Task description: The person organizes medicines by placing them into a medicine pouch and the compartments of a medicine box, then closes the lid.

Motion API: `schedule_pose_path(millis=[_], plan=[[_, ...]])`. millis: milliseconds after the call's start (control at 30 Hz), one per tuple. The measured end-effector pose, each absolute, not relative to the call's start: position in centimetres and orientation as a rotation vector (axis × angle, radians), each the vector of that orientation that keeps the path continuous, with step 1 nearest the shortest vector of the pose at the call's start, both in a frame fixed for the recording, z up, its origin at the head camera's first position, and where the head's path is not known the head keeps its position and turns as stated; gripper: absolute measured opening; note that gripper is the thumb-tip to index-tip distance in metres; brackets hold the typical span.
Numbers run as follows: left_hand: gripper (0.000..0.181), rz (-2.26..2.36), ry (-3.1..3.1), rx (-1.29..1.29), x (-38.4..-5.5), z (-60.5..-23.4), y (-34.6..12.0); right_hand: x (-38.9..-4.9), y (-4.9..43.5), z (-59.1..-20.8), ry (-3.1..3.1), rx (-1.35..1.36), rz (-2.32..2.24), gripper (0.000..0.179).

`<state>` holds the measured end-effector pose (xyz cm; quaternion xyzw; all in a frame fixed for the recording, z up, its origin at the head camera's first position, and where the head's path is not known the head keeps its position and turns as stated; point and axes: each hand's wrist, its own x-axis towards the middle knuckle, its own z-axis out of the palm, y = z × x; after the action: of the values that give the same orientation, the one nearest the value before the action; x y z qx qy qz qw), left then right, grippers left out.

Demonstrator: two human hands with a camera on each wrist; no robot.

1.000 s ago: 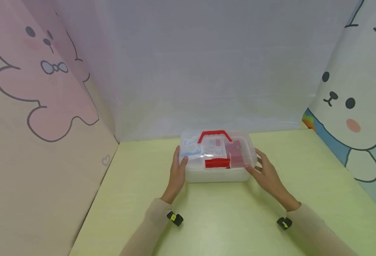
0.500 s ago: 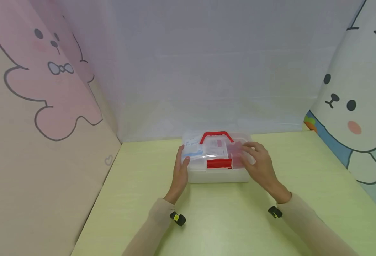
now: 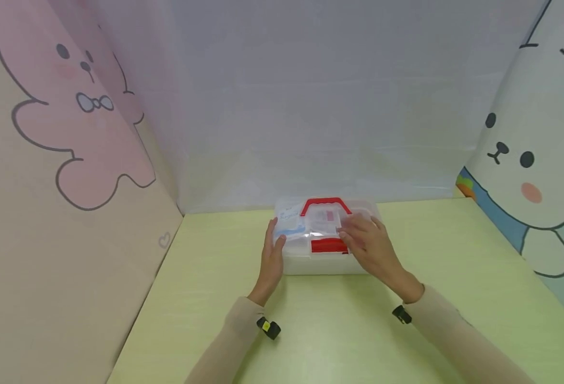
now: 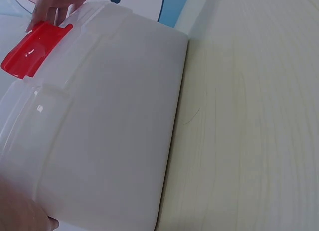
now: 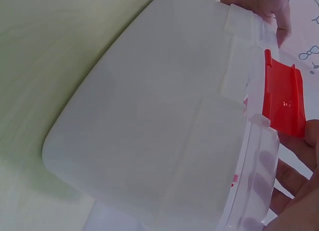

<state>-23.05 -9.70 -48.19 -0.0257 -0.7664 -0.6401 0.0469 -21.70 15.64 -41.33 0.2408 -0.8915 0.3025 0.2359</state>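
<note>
A translucent plastic storage box with a red carry handle and a red latch stands on the table, its lid down. Through the lid show a blue-and-white packet and other packaged items. My left hand holds the box's left side, thumb at the front corner and fingers along the side wall. Over the lid's right part is my right hand, fingers bent. In the right wrist view its thumb touches the end of the latch; the other fingertips are partly hidden.
The pale yellow table extends in front of the box and to both sides. A plain pale curtain hangs close behind it. Cartoon-printed sheets stand at the left and right.
My right hand has left the box's right side and moved left across the lid to the latch. The left hand stays at its side; the view has shifted slightly.
</note>
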Motion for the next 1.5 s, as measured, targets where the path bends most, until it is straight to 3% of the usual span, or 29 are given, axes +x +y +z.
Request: schedule_pose_path(millis=[333,933,1067,1267,1500], plan=[[0.056,-1.946,-2.333,-0.077,-23.1,-47.9,-9.6,-20.6,16.0,-42.0,-2.453,0.733,0.721,0.035],[0.059,-1.937,-2.299,-0.107,-23.2,-47.6,-9.6,-20.7,16.3,-45.2,-2.352,0.761,0.393,0.083],[0.058,-1.919,-2.305,-0.116,-23.3,-47.5,-9.5,-20.9,16.4,-45.6,-2.323,0.767,0.38,0.085],[0.059,-1.899,-2.33,-0.095,-23.3,-47.6,-9.6,-21.1,16.9,-46.0,-2.32,0.712,0.526,0.063],[0.069,-1.944,-2.364,-0.097,-23.3,-48.4,-10.2,-21.2,18.1,-46.6,-2.436,0.492,0.742,0.077]])
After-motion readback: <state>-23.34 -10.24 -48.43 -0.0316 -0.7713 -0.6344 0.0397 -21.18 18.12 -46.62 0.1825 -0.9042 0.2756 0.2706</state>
